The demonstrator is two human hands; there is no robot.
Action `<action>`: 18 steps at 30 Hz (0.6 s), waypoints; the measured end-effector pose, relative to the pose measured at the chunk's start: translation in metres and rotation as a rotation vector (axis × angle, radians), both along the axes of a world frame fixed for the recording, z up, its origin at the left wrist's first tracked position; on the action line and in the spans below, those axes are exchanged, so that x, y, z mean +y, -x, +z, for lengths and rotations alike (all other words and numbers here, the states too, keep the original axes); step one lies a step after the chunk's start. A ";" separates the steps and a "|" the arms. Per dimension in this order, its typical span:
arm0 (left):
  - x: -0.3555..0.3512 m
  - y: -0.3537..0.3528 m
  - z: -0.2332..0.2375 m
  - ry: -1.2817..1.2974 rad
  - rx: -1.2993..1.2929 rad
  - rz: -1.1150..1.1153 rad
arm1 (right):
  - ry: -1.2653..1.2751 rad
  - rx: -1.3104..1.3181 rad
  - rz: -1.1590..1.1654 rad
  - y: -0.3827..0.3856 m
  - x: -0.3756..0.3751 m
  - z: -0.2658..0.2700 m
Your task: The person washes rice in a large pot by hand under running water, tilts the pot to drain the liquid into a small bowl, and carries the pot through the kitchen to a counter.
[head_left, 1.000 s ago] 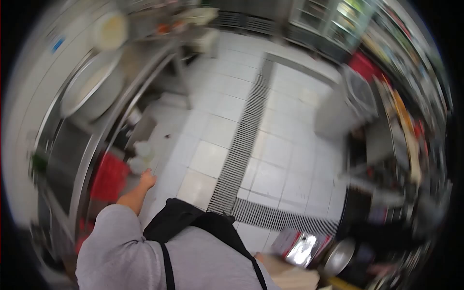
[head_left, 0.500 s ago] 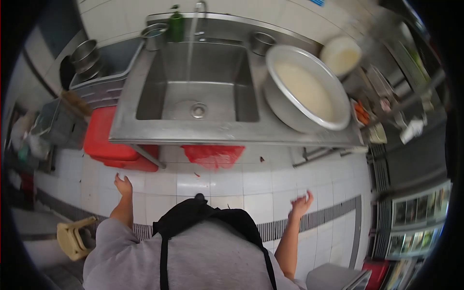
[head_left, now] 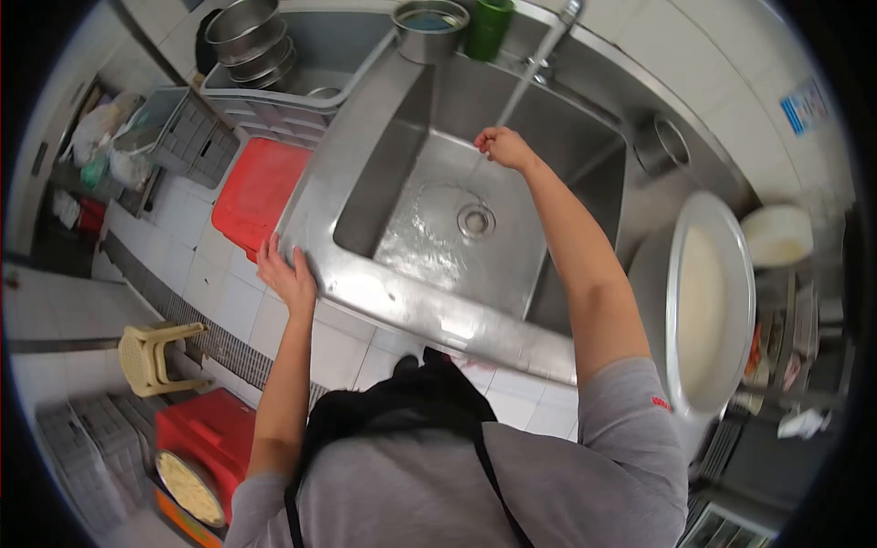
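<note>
My right hand (head_left: 504,147) reaches over the stainless steel sink (head_left: 416,233), its fingers curled together with nothing showing in them. The stream of water (head_left: 517,96) from the tap (head_left: 541,66) runs down right at those fingers. Water spreads over the sink floor around the round drain (head_left: 475,219). My left hand (head_left: 289,277) is at the front left edge of the sink counter, fingers apart and holding nothing.
A large metal basin (head_left: 703,310) of whitish liquid stands right of the sink, near a steel cup (head_left: 661,146). Left are a grey crate (head_left: 352,68) with stacked metal pots (head_left: 251,41) and a red bin (head_left: 260,192). A beige stool (head_left: 151,356) stands on the floor.
I have come up to the sink, and the view has turned. My right hand has risen to the running water, its fingers now curled. My left hand has come to the counter edge.
</note>
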State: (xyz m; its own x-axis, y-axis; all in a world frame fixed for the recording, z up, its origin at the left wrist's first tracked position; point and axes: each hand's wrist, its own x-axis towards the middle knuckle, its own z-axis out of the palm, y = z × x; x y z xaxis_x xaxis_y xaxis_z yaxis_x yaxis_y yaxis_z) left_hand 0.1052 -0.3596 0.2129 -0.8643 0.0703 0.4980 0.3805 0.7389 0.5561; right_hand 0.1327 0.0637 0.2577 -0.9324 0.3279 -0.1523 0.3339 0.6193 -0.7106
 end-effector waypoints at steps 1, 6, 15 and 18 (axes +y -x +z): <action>0.008 0.002 0.001 -0.001 0.006 0.034 | -0.001 0.006 0.034 0.030 0.016 0.001; 0.014 0.007 0.006 0.238 -0.156 0.238 | -0.751 -0.276 0.523 0.120 0.106 -0.074; 0.016 0.014 0.017 0.370 -0.202 0.302 | -0.596 -0.369 0.678 0.134 0.139 -0.310; 0.018 0.014 0.018 0.372 -0.212 0.285 | -0.723 -0.496 0.923 0.036 0.087 -0.380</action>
